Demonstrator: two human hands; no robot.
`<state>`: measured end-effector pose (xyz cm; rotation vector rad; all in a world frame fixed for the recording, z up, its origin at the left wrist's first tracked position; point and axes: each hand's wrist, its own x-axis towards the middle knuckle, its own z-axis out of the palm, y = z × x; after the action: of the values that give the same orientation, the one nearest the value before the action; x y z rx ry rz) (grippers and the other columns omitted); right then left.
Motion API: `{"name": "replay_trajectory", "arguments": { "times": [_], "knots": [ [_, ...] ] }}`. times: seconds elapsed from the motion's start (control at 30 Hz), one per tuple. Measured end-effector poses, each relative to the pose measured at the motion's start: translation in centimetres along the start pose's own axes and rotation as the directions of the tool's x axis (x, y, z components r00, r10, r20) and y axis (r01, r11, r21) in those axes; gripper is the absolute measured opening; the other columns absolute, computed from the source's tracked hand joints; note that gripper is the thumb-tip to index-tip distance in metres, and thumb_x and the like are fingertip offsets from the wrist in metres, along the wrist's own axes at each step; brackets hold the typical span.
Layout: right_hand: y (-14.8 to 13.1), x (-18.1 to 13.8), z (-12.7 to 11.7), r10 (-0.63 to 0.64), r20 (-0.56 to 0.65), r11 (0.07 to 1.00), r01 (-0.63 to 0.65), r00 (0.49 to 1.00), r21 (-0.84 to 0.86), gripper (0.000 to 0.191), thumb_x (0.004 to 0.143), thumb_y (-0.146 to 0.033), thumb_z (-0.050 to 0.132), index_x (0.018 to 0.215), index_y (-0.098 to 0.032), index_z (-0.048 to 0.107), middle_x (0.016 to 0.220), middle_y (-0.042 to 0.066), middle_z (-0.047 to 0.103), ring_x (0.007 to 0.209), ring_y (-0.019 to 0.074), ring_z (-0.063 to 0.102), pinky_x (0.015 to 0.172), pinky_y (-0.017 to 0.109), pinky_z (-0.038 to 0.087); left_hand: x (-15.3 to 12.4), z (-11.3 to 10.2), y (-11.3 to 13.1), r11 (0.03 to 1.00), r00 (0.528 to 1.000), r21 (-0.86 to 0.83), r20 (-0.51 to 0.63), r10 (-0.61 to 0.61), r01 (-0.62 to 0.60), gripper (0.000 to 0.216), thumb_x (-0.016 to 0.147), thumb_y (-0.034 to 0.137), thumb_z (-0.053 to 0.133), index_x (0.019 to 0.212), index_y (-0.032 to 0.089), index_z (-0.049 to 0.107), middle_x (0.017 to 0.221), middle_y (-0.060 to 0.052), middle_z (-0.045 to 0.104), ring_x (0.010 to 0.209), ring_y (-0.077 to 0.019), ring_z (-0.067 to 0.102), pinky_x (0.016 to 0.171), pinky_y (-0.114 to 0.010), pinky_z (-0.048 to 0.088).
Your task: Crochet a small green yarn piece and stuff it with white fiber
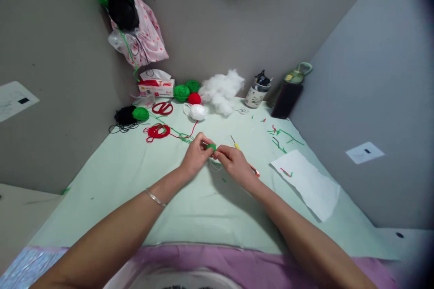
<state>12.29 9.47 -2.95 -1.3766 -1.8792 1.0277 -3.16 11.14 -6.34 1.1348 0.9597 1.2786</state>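
Note:
Over the middle of the table, my left hand [196,156] is closed on a small green yarn piece [210,147], held between thumb and fingers. My right hand [233,165] is pinched at the right edge of that piece; whatever its fingertips grip is too small to make out. Pale thin thread [214,166] hangs in loops below the fingers. Just behind my right hand is a crochet hook [236,145] with a yellow handle and metal tip. An orange-rimmed tool [254,170] shows partly beside my right wrist, the rest hidden.
Red-handled scissors [162,108], loose red yarn [158,131] and a white yarn ball [198,112] lie at the back left. White stuffing [222,92], a pen cup [257,95] and a leaning phone [287,100] stand behind. Paper [308,185] and yarn scraps [284,133] lie right.

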Motion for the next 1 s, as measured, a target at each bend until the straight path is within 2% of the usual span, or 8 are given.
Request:
{"name": "replay_trajectory", "arguments": {
  "times": [0.17, 0.33, 0.47, 0.6, 0.7, 0.77, 0.87, 1.0],
  "knots": [
    [0.1, 0.3, 0.2, 0.014, -0.013, 0.998, -0.013, 1.000, 0.054, 0.029, 0.089, -0.040, 0.050, 0.069, -0.020, 0.056, 0.059, -0.003, 0.043, 0.059, 0.0135, 0.039, 0.057, 0.028, 0.026, -0.5, 0.5, 0.1, 0.993, 0.992, 0.042, -0.059, 0.111, -0.109, 0.020, 0.073, 0.010, 0.069, 0.084, 0.021, 0.056, 0.080, 0.003, 0.063, 0.068, -0.0121, 0.060, 0.068, -0.027, 0.048],
    [0.8, 0.5, 0.0, 0.073, 0.029, 0.985, -0.077, 0.997, 0.155, 0.036, 0.090, -0.050, 0.049, 0.075, -0.019, 0.062, 0.054, -0.006, 0.034, 0.051, 0.0122, 0.034, 0.051, 0.027, 0.025, -1.0, 0.6, 0.5, 0.988, 0.988, 0.013, -0.023, 0.154, -0.154, 0.015, 0.077, 0.016, 0.070, 0.089, 0.021, 0.062, 0.082, 0.001, 0.064, 0.078, -0.0154, 0.061, 0.076, -0.029, 0.049],
    [1.0, 0.5, 0.1, 0.088, 0.026, 0.978, -0.091, 0.996, 0.190, 0.037, 0.090, -0.051, 0.050, 0.074, -0.019, 0.063, 0.053, -0.007, 0.031, 0.049, 0.0116, 0.032, 0.051, 0.027, 0.024, -1.1, 0.5, 0.7, 0.990, 0.991, -0.018, 0.013, 0.137, -0.136, 0.016, 0.081, 0.023, 0.072, 0.096, 0.019, 0.067, 0.091, -0.003, 0.067, 0.086, -0.0176, 0.063, 0.083, -0.031, 0.049],
    [1.2, 0.5, 0.2, 0.071, -0.004, 0.981, -0.069, 0.997, 0.182, 0.036, 0.090, -0.049, 0.051, 0.073, -0.019, 0.061, 0.054, -0.007, 0.031, 0.052, 0.0121, 0.033, 0.052, 0.027, 0.024, -1.3, 0.5, 0.8, 0.994, 0.994, -0.050, 0.045, 0.100, -0.098, 0.021, 0.085, 0.028, 0.071, 0.104, 0.019, 0.070, 0.091, -0.003, 0.068, 0.081, -0.0168, 0.063, 0.083, -0.032, 0.050],
    [1.1, 0.4, 0.3, 0.026, 0.000, 0.987, -0.026, 1.000, 0.156, 0.034, 0.092, -0.047, 0.049, 0.074, -0.020, 0.060, 0.056, -0.006, 0.036, 0.055, 0.0132, 0.036, 0.055, 0.028, 0.027, -1.2, 0.4, 0.7, 0.995, 0.996, -0.077, 0.051, 0.068, -0.064, 0.022, 0.082, 0.028, 0.074, 0.101, 0.018, 0.070, 0.088, -0.002, 0.068, 0.075, -0.0150, 0.061, 0.081, -0.031, 0.050],
    [0.9, 0.2, 0.4, -0.008, 0.000, 0.992, 0.008, 1.000, 0.129, 0.032, 0.092, -0.045, 0.047, 0.073, -0.021, 0.055, 0.058, -0.005, 0.041, 0.058, 0.0139, 0.038, 0.057, 0.028, 0.029, -1.1, 0.3, 0.6, 0.995, 0.998, -0.095, 0.047, 0.044, -0.039, 0.022, 0.080, 0.028, 0.074, 0.099, 0.018, 0.070, 0.089, -0.002, 0.069, 0.074, -0.0146, 0.061, 0.078, -0.031, 0.050],
    [0.2, -0.3, 0.8, -0.044, -0.015, 0.997, 0.045, 0.999, 0.068, 0.028, 0.092, -0.040, 0.047, 0.071, -0.022, 0.049, 0.063, -0.003, 0.046, 0.063, 0.0150, 0.041, 0.060, 0.029, 0.029, -0.9, 0.2, 0.5, 0.994, 1.000, -0.113, 0.018, 0.008, -0.006, 0.025, 0.078, 0.025, 0.075, 0.100, 0.018, 0.067, 0.095, -0.005, 0.072, 0.083, -0.0168, 0.065, 0.079, -0.030, 0.051],
    [-0.4, -0.9, 1.3, -0.058, -0.050, 0.998, 0.058, 0.997, -0.007, 0.024, 0.091, -0.032, 0.048, 0.070, -0.022, 0.047, 0.062, -0.003, 0.047, 0.060, 0.0153, 0.040, 0.060, 0.030, 0.025, -0.9, 0.1, 0.4, 0.992, 0.999, -0.124, -0.022, -0.028, 0.025, 0.026, 0.073, 0.020, 0.078, 0.095, 0.018, 0.063, 0.091, -0.005, 0.074, 0.086, -0.0186, 0.067, 0.079, -0.030, 0.051]
  ]
}}
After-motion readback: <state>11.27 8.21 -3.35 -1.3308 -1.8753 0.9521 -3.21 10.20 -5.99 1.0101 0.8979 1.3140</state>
